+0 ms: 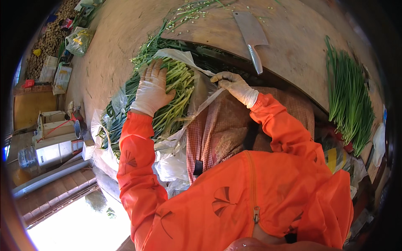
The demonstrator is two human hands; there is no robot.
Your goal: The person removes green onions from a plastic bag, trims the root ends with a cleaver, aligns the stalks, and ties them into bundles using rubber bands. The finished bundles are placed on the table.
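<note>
My left hand, in a soiled white glove, lies flat on a heap of cut Chinese chives with pale stalk ends. The chives fill a clear plastic bag, its mouth spread around them. In my right hand, gloved too, the bag's rim is pinched between thumb and fingers, drawn towards my lap. A checked apron covers my lap beneath it. Darker green leaves lie left of and under my left wrist, partly wrapped in plastic.
A cleaver rests on the wooden board, its handle at the near edge. Chopped bits are scattered at the board's far end. Right lies a bundle of long chives. Boxes and a filled bag stand at left.
</note>
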